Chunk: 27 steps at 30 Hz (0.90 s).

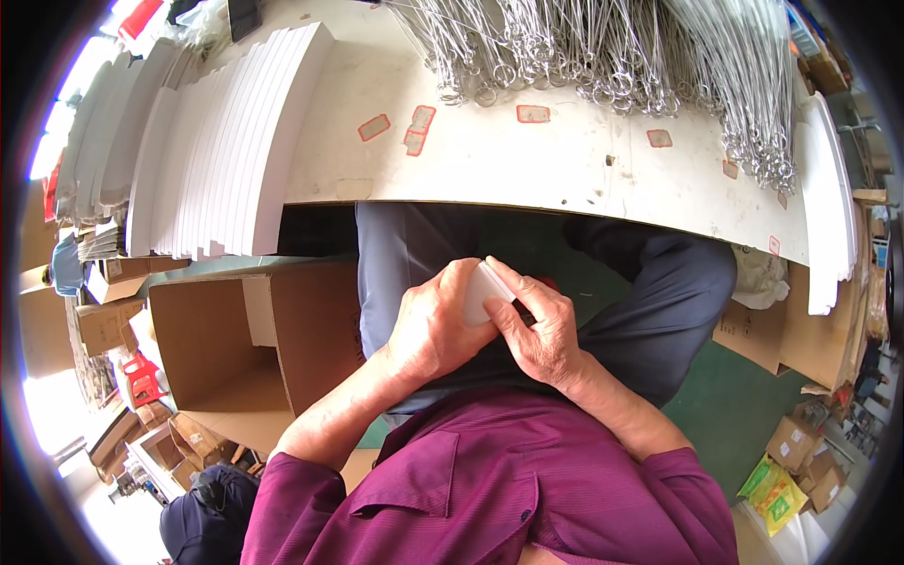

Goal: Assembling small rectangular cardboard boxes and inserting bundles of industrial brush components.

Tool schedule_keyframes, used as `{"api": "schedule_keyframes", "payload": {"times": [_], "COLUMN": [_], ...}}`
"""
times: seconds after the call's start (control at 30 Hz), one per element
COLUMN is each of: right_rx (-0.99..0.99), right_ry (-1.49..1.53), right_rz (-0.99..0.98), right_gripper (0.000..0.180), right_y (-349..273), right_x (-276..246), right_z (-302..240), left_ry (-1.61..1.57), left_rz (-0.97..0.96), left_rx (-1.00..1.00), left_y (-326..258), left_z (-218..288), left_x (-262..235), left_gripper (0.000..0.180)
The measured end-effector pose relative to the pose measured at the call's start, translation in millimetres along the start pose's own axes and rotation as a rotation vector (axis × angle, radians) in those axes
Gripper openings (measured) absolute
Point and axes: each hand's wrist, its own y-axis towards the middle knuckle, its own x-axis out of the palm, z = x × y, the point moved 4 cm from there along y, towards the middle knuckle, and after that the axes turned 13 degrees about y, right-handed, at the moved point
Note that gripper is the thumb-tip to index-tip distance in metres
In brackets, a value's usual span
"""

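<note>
Over my lap, just below the table's edge, both hands are closed on a small white flat piece [489,292] that looks like card or a thin stack of it. My left hand [435,320] wraps its left side, with the fingers partly hidden behind it. The thumb of my right hand [539,330] presses on its lower right face, while the right index finger reaches along its upper edge. Most of the piece's lower part is covered by the hands, so I cannot tell its full shape.
A row of long white flat boxes [221,141] stands on the table [377,174] at left. Bundles of thin metal rods with ring ends [603,56] lie along the back. White sheets [829,198] hang over the right edge. An open cardboard box [315,339] sits left of my legs.
</note>
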Motion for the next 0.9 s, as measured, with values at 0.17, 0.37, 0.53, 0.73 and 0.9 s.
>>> {"api": "schedule_keyframes", "payload": {"times": [0.17,0.37,0.53,0.73,0.9], "right_rx": [-0.050,0.189,0.304,0.091,-0.068], "right_ry": [0.012,0.177,0.447,0.183,-0.150], "right_rz": [-0.001,0.105,0.175,0.080,0.234], "right_gripper": [0.046,0.034,0.036,0.029,0.016], "right_y": [-1,0,27,61,91], "right_x": [10,2,-16,-35,-73], "right_z": [-1,1,0,-14,15], "left_ry": [0.018,-0.047,-0.198,-0.140,0.524], "left_rz": [0.003,0.058,-0.235,0.015,0.450], "left_rx": [-0.016,0.018,-0.147,-0.153,-0.358], "left_y": [-3,0,-11,-42,-33], "left_z": [-3,-1,-18,-44,-96], "left_x": [-4,1,-36,-117,-226], "left_gripper": [0.054,0.062,0.049,0.031,0.026]}}
